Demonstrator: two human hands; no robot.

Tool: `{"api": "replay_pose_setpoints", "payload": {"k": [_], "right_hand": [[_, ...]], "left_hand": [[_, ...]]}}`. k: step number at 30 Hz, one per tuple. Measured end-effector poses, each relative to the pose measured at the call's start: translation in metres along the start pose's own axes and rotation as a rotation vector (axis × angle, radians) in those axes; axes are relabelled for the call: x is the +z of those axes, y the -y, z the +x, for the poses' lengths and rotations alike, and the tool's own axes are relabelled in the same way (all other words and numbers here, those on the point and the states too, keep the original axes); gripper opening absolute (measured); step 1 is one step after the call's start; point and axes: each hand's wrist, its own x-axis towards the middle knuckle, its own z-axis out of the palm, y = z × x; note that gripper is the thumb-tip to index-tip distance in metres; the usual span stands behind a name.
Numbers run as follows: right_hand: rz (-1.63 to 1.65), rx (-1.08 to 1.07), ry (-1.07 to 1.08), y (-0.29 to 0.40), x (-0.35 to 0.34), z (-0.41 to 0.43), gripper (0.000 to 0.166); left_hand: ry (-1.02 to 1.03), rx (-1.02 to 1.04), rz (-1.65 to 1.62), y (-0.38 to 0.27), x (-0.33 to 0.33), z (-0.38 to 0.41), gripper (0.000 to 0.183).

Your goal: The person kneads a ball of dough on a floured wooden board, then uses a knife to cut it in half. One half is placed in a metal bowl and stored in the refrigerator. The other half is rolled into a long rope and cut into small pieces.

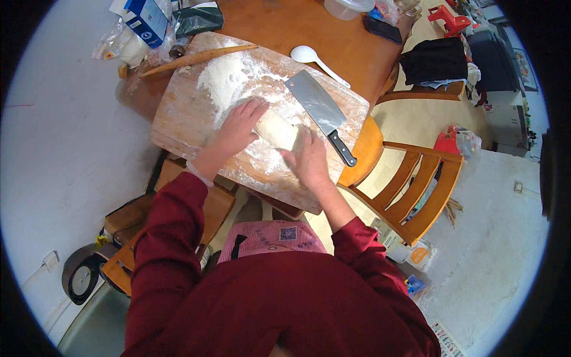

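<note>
A thick pale log of dough [276, 129] lies on a floured wooden board [183, 118]. My left hand [243, 122] rests against its left end, fingers together. At the other end, my right hand [308, 156] touches the dough with its thumb and fingers spread around it. Loose white flour [227, 80] is heaped beyond my left hand. A cleaver [316, 100] with a black handle lies to the right of the dough. Across the board's far left edge lies a tapered wooden rolling pin [200, 59].
A white spoon [305, 54] lies over the board's far right edge. Beyond stand a plastic tub [348, 8] and a black phone [382, 30] on the wooden table [267, 22]. A blue box [146, 22] and bags are at the far left. A wooden chair [408, 187] stands at the right.
</note>
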Motion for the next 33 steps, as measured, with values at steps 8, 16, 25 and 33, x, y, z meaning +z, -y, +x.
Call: {"api": "replay_pose_setpoints", "payload": {"k": [8, 16, 25, 33], "right_hand": [[0.145, -0.085, 0.079, -0.019, 0.024, 0.010, 0.083], [-0.067, -0.252, -0.070, 0.006, 0.002, 0.004, 0.058], [-0.013, -0.488, -0.030, 0.043, 0.043, 0.038, 0.013], [-0.245, -0.651, 0.031, 0.048, 0.043, 0.040, 0.015]], "left_hand": [[0.187, -0.075, -0.072, 0.007, -0.017, 0.007, 0.073], [-0.034, -0.214, -0.187, -0.009, -0.020, -0.059, 0.072], [-0.149, -0.262, -0.260, -0.005, -0.005, -0.064, 0.057], [-0.228, -0.265, -0.284, -0.002, 0.010, -0.064, 0.054]]}}
